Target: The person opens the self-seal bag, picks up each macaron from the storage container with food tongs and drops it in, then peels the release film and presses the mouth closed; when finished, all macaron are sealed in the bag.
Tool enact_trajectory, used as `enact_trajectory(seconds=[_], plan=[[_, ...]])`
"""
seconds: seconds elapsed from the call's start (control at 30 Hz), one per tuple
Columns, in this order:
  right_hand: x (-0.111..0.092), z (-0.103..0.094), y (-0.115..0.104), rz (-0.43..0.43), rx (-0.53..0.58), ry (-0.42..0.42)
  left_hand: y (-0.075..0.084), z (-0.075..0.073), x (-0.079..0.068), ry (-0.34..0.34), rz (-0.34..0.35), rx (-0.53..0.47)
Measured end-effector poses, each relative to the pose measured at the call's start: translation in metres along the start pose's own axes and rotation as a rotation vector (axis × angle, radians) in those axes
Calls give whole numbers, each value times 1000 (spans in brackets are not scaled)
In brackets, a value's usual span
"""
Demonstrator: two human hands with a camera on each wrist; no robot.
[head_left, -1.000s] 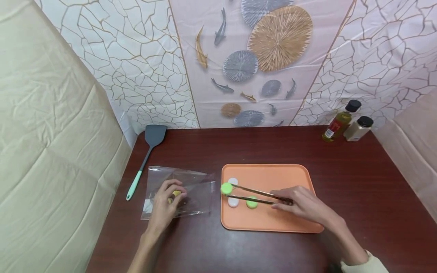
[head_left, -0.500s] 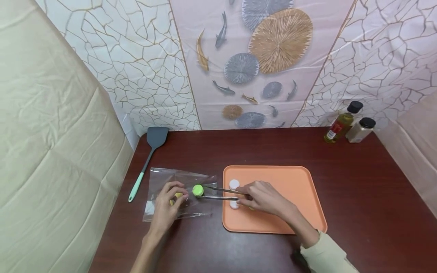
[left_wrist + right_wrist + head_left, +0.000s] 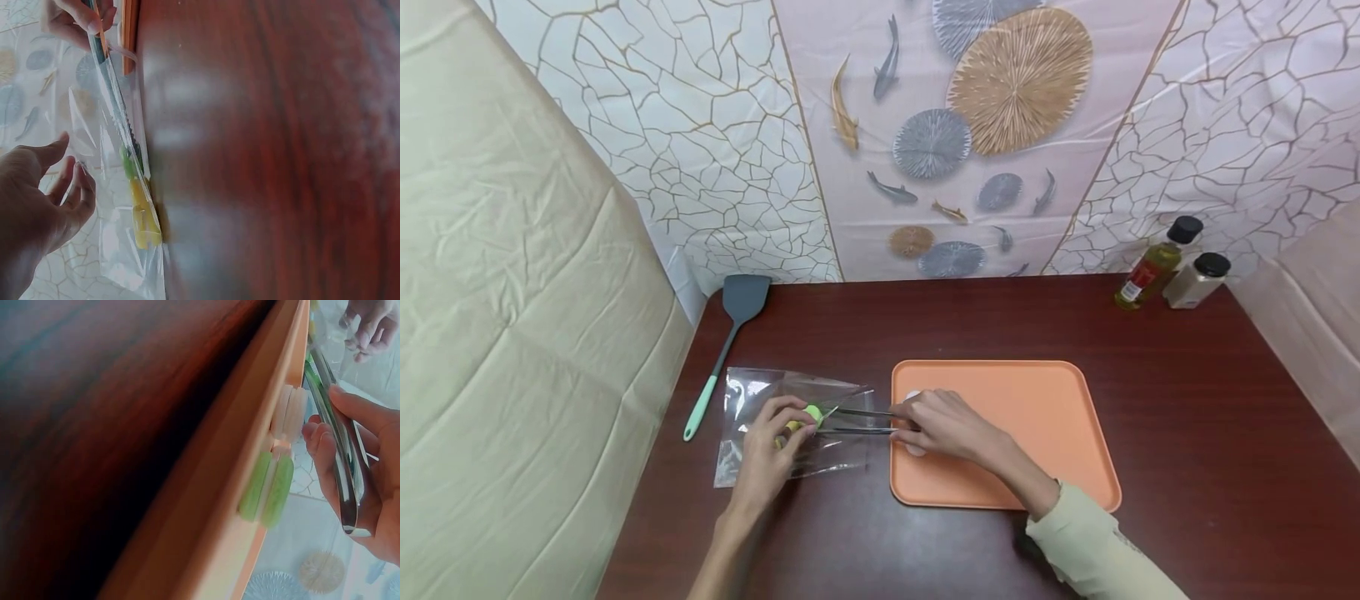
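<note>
Tongs (image 3: 340, 440) lie in my right hand (image 3: 951, 429), thumb and fingers gripping their sides over the left end of the orange tray (image 3: 1000, 375). Their tips reach left into a clear plastic bag (image 3: 741, 467), with a bright green macaron (image 3: 814, 413) at the end. Yellow macarons (image 3: 142, 215) lie inside the bag beside it. My left hand (image 3: 767, 446) is bent over the bag, thumb and fingers pinching its upper film. In the right wrist view, another green macaron (image 3: 269, 487) and a pale macaron (image 3: 289, 412) stand on the tray.
A spatula (image 3: 715, 375) with a mint handle lies left of the bag. At the back right stand an oil bottle (image 3: 1150, 271) and a black-capped jar (image 3: 1197, 282). Patterned cloth (image 3: 737, 167) rises behind the dark table (image 3: 1000, 321).
My right hand has moved left with the tongs, carrying the green macaron from above the tray's left edge into the bag beside the yellow ones. My left hand has stayed in place.
</note>
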State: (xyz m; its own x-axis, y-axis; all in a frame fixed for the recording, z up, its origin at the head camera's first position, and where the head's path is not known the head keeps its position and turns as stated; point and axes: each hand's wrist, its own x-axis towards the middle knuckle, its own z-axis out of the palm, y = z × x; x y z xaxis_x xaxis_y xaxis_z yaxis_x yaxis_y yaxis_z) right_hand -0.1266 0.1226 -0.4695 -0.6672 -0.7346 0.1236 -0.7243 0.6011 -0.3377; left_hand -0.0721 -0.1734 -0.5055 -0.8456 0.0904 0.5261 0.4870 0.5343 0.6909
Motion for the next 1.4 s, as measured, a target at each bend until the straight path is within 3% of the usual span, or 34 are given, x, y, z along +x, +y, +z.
enact_trajectory(seconds=[0.17,0.43,0.6,0.73,0.93,1.03,1.23,1.4], plan=[[4,2,-2,5,42,-20,0,2,-1,-22,2,5],[7,2,-7,64,88,-61,-16,6,-5,-17,50,-10],[-4,-8,-6,69,68,-32,-42,10,-14,-30,23,-3],[-30,-27,2,112,108,-10,-58,13,-19,-62,-17,26],[-90,-53,26,166,236,-18,-40,6,-12,-32,64,-37],[-124,-60,39,187,252,8,-42,9,-12,-18,45,-33],[-182,-60,56,265,241,58,-11,3,-4,-36,-16,58],[-206,-51,63,284,181,73,2,-1,1,-70,-61,90]])
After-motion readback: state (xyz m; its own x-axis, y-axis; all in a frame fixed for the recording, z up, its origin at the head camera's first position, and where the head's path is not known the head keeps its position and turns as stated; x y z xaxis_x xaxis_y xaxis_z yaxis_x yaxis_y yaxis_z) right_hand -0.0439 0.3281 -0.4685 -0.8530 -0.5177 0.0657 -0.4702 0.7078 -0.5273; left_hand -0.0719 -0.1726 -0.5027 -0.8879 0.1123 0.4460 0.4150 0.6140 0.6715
